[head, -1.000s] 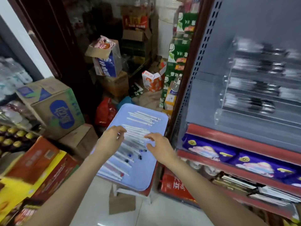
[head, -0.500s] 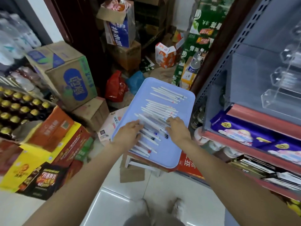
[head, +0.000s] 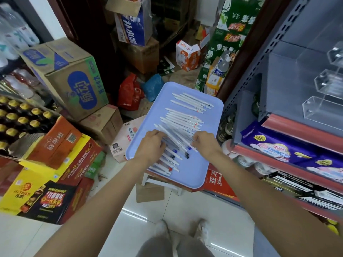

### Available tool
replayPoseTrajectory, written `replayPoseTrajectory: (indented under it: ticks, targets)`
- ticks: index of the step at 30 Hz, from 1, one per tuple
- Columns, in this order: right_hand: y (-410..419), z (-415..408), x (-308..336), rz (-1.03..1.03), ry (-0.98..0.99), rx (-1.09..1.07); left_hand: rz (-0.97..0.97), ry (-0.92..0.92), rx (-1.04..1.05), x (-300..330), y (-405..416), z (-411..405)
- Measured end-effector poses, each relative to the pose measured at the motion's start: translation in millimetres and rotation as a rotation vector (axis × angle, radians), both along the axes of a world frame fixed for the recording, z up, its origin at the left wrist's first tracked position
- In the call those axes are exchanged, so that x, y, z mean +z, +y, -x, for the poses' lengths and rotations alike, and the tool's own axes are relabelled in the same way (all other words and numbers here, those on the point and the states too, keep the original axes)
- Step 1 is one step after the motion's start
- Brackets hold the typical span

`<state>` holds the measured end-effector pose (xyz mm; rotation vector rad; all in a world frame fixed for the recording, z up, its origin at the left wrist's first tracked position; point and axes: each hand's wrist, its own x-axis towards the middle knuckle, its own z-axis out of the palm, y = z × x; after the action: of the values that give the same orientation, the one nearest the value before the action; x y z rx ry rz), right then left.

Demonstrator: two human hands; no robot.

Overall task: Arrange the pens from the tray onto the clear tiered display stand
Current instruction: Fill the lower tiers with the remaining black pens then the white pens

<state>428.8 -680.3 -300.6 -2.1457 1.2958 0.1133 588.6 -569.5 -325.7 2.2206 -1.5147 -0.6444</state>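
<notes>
Both hands down among the pens on the blue tray.

The tray rests on a small white stool beside the shelving unit, and rows of white pens lie across it, running from its far end to its near end. The left hand has its fingers curled over a bunch of pens at the tray's near middle, gathering their ends; the right hand is curled on the other ends of the same bunch, close to the tray's shelf-side edge. The clear tiered display stand sits on the shelf beyond that edge, well apart from the tray. On the tray's other side stand stacked drink cartons.
</notes>
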Motion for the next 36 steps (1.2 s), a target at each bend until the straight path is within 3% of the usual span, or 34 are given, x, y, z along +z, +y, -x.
replayPoseTrajectory:
  ticks: [2,6,9,12,14,18,21,24,28,33,36]
  targets:
    - [1.4,4.1,9.6,-0.043,-0.138,-0.083,0.033,0.082,0.029,5.9,-4.5,8.3]
    - [9.7,9.9,38.7,-0.232,-0.454,-0.264,0.144,0.476,0.200,40.7,-25.2,30.3]
    - [11.2,18.7,63.6,-0.263,-0.556,-0.275,0.232,0.727,0.245,77.1,-47.5,48.0]
    - [1.9,37.7,93.9,-0.199,-0.638,-0.290,0.303,0.804,0.248,106.9,-71.0,67.4]
    - [-11.2,59.8,115.3,-0.072,-0.629,-0.268,0.347,0.752,0.155,129.2,-87.4,83.7]
    - [-44.5,128.8,161.9,0.141,-0.722,-0.310,0.436,0.365,-0.200,181.5,-123.1,133.9]
    - [-67.0,189.5,194.0,0.161,-0.923,-0.338,0.439,0.174,-0.432,214.1,-150.3,193.7]
    - [-86.9,250.3,208.8,0.139,-1.057,-0.378,0.444,0.124,-0.549,232.8,-177.9,254.0]
    - [-117.6,330.0,210.2,0.132,-1.143,-0.413,0.454,0.136,-0.576,240.3,-212.4,321.2]
    - [-162.2,416.1,201.6,0.135,-1.315,-0.582,0.480,0.095,-0.429,233.8,-250.8,370.9]
    - [-177.5,443.3,197.5,0.117,-1.304,-0.609,0.478,0.123,-0.396,229.3,-263.5,390.7]
